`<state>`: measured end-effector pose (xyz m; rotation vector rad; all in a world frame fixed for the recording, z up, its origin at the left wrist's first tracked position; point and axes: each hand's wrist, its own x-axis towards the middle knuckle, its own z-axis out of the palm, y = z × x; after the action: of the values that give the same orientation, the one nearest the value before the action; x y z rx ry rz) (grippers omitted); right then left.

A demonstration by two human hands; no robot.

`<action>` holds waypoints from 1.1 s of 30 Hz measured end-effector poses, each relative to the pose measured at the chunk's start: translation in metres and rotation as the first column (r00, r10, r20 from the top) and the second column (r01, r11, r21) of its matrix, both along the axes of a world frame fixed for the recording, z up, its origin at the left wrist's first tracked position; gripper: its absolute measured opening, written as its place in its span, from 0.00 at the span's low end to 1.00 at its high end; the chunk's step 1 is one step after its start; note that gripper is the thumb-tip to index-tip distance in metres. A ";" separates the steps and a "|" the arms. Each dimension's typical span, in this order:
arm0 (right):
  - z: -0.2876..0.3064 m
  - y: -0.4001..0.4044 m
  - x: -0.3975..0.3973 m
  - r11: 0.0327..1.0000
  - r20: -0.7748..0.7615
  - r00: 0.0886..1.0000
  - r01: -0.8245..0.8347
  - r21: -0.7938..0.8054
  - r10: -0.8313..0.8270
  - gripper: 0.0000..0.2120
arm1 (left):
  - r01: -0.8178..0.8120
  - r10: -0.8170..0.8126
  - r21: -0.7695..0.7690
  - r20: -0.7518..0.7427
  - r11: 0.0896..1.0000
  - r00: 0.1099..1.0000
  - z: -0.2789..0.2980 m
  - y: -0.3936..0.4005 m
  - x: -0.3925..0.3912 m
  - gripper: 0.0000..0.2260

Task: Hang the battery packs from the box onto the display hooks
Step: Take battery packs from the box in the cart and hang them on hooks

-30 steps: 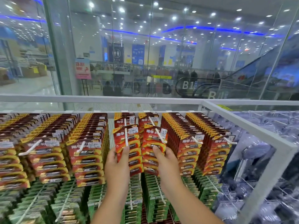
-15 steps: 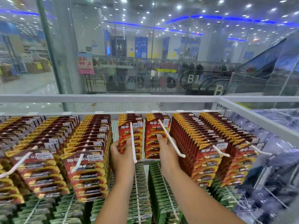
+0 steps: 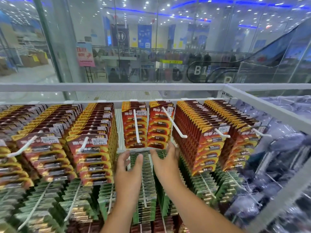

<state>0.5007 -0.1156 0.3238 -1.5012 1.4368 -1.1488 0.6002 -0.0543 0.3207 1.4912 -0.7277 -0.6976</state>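
— Two hands show below the middle of the rack. The left hand [image 3: 128,167] has its fingers [image 3: 139,158] loosely spread and holds nothing. The right hand [image 3: 165,161] is the same, fingers relaxed, its tips just under the lower edge of the red battery packs [image 3: 159,125].

— Touching them?

— Hard to tell; the fingertips lie very near the bottom edge of the short stack, and blur hides the gap. A second short stack [image 3: 135,126] hangs just beside it on its own white hook [image 3: 136,127]. The right stack's hook [image 3: 174,123] juts out long and bare toward the camera.

— And the rest of the rack?

— Full rows of red packs [image 3: 199,132] on either side, pressed tight. Green packs [image 3: 146,182] fill the row beneath, partly hidden by both forearms. Lettering on the cards is too smeared to read. To the right, a white frame [image 3: 269,108] cuts across clear plastic bags [image 3: 286,140], their contents impossible to make out. Behind the glass, an escalator [image 3: 252,64] is dimly seen.
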 end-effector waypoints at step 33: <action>-0.120 0.243 -0.442 0.687 -0.014 0.746 0.620 0.379 -0.665 0.10 | 0.797 -0.825 0.324 -0.077 0.510 0.559 -0.108 0.090 -0.318 0.11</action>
<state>0.0586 0.1270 0.2034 -0.6389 2.0378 -1.2470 0.2823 0.0358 0.2124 1.4220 -1.4910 -1.5500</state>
